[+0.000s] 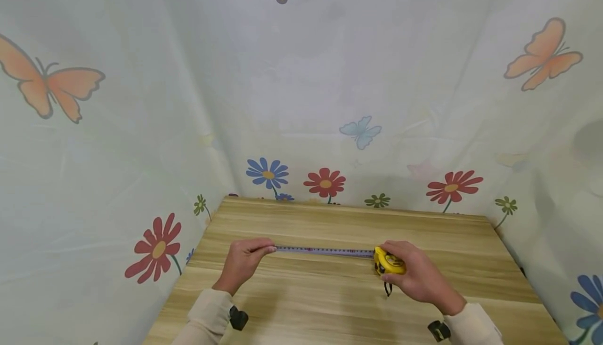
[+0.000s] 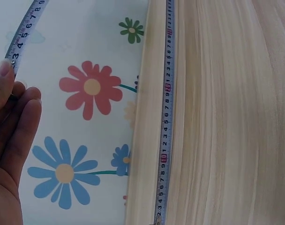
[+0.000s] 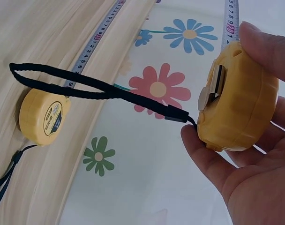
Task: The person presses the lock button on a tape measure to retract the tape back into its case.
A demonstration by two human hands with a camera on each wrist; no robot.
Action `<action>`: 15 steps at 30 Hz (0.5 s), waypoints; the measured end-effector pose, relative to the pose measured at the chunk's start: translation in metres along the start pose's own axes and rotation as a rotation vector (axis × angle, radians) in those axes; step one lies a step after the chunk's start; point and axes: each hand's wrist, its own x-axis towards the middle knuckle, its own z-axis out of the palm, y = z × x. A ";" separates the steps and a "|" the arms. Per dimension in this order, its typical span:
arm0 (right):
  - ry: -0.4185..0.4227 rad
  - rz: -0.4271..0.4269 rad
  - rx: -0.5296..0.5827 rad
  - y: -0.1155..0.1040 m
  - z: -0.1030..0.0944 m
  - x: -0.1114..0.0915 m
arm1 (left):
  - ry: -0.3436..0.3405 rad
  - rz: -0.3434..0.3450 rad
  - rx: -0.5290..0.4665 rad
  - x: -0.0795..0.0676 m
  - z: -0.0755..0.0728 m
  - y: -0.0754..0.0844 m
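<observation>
My left hand (image 1: 243, 264) pinches the free end of a steel tape blade (image 2: 26, 32) between thumb and fingers. Around the yellow case of that tape measure (image 3: 243, 105) curl the fingers and thumb of my right hand (image 1: 415, 274), with a black wrist strap (image 3: 142, 104) hanging from the case. The blade runs between the two hands. A second yellow tape measure (image 3: 45, 115) lies on the wooden tabletop in the right wrist view, its blade (image 2: 166, 112) drawn out along the board. In the head view the two tapes cannot be told apart clearly.
The wood-grain tabletop (image 1: 301, 292) meets a white sheet (image 1: 301, 73) printed with flowers and butterflies at its back and sides. Black devices (image 1: 238, 318) are strapped at both wrists. The second tape measure's black strap (image 3: 10, 171) trails over the board.
</observation>
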 end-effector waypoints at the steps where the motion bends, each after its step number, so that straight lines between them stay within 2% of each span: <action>1: 0.002 0.003 -0.002 0.000 0.000 0.000 | -0.004 -0.001 -0.007 0.001 0.000 0.001; 10: 0.000 0.006 0.010 -0.001 0.000 0.001 | -0.015 0.034 -0.018 0.004 0.005 0.003; 15: 0.008 0.001 0.014 0.000 0.001 0.002 | -0.009 0.019 -0.008 0.005 0.004 0.003</action>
